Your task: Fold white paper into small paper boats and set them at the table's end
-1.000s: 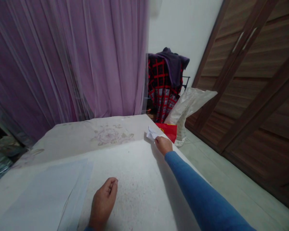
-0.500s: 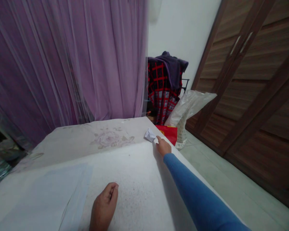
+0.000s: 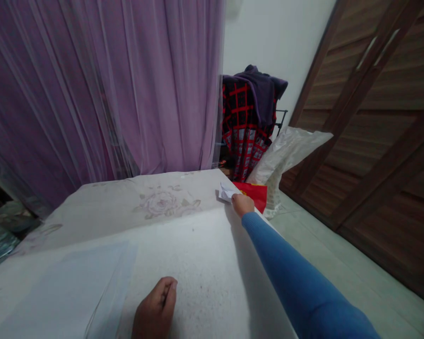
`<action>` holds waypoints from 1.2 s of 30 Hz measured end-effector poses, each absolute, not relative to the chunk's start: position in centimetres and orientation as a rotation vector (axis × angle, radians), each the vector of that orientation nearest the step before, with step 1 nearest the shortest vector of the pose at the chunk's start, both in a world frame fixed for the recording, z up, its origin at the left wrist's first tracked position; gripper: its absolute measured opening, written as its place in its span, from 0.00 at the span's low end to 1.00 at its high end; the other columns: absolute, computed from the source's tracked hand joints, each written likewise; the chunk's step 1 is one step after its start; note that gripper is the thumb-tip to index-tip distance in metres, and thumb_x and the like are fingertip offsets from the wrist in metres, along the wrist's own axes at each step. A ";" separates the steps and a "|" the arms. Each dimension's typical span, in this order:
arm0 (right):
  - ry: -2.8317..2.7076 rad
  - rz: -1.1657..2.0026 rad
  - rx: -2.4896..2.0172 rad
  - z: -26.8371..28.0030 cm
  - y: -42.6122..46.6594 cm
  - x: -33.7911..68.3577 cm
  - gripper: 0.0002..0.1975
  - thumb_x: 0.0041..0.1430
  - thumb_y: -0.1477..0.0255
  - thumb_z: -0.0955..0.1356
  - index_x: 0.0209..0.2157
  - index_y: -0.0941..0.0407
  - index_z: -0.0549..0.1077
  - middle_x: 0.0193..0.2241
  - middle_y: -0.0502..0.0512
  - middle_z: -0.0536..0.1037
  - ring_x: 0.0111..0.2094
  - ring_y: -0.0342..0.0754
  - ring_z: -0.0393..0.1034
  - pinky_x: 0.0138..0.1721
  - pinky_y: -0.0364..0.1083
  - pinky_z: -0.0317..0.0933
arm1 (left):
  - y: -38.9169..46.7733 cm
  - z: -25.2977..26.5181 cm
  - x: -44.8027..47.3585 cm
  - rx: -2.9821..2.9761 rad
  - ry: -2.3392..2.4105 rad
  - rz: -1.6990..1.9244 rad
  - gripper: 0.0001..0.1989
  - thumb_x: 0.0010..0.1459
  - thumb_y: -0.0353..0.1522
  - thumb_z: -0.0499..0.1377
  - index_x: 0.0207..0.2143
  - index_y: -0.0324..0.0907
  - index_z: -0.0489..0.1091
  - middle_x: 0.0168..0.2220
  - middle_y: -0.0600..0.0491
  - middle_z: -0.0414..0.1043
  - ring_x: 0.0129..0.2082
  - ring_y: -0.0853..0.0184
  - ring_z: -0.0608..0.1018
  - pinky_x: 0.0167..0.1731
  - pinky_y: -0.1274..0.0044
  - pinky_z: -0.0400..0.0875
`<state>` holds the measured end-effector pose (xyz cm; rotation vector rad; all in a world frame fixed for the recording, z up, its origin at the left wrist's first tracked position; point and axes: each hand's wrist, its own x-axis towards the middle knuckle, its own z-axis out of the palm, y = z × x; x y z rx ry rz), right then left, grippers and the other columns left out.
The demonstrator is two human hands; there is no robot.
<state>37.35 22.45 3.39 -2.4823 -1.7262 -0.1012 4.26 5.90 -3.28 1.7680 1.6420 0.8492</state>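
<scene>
Out at the table's far right edge, my right hand [image 3: 242,205] grips a small folded white paper [image 3: 226,192] by its near side. The paper looks slightly tilted, with a shadow beside it. My left hand [image 3: 156,308] is at the bottom, closed in a loose fist with thumb against fingers and nothing visible in it. Left of that hand lie several large pale sheets of paper [image 3: 67,287], overlapping. Small dark specks dot the white surface [image 3: 194,263] between the hands.
A flowered cloth [image 3: 109,200] covers the table's far part. Beyond the right edge are a red bag [image 3: 256,194], a whitish plastic sack [image 3: 286,155] and clothes [image 3: 245,108] on a rack. A purple curtain [image 3: 162,94] hangs behind; a wooden wardrobe [image 3: 367,132] stands right.
My right hand has closed on the folded paper, which now looks tilted up. My left hand stays in a fist near the bottom. The view has shifted slightly.
</scene>
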 end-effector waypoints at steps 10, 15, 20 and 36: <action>-1.633 -0.135 -2.516 4.3 19.3 36.6 0.25 0.66 0.68 0.60 0.62 0.58 0.60 0.46 0.69 0.78 0.45 0.59 0.74 0.40 0.51 0.64 | 5.4 -2.5 4.8 1.817 1.638 0.888 0.14 0.60 0.40 0.49 0.30 0.44 0.71 0.22 0.57 0.69 0.22 0.70 0.71 0.25 0.81 0.61; -1.585 0.113 -2.164 0.3 13.0 30.6 0.18 0.63 0.66 0.61 0.51 0.53 0.74 0.41 0.56 0.81 0.40 0.53 0.76 0.39 0.47 0.64 | 5.3 -2.7 5.3 1.852 1.637 0.940 0.13 0.62 0.35 0.49 0.31 0.43 0.71 0.22 0.59 0.67 0.22 0.72 0.70 0.24 0.81 0.59; -1.735 0.173 -1.761 -4.0 5.9 25.0 0.20 0.61 0.62 0.58 0.39 0.54 0.79 0.39 0.56 0.81 0.41 0.52 0.75 0.43 0.47 0.65 | 3.3 -1.8 3.2 1.984 1.581 0.923 0.08 0.59 0.30 0.53 0.34 0.44 0.73 0.31 0.56 0.74 0.31 0.71 0.75 0.32 0.80 0.66; -1.796 0.094 -1.636 -4.8 0.5 23.7 0.20 0.61 0.63 0.58 0.38 0.56 0.79 0.37 0.58 0.81 0.39 0.51 0.74 0.42 0.49 0.66 | -3.7 -0.5 -17.0 2.316 1.909 0.081 0.37 0.58 0.48 0.56 0.66 0.45 0.54 0.68 0.44 0.50 0.67 0.53 0.54 0.64 0.57 0.47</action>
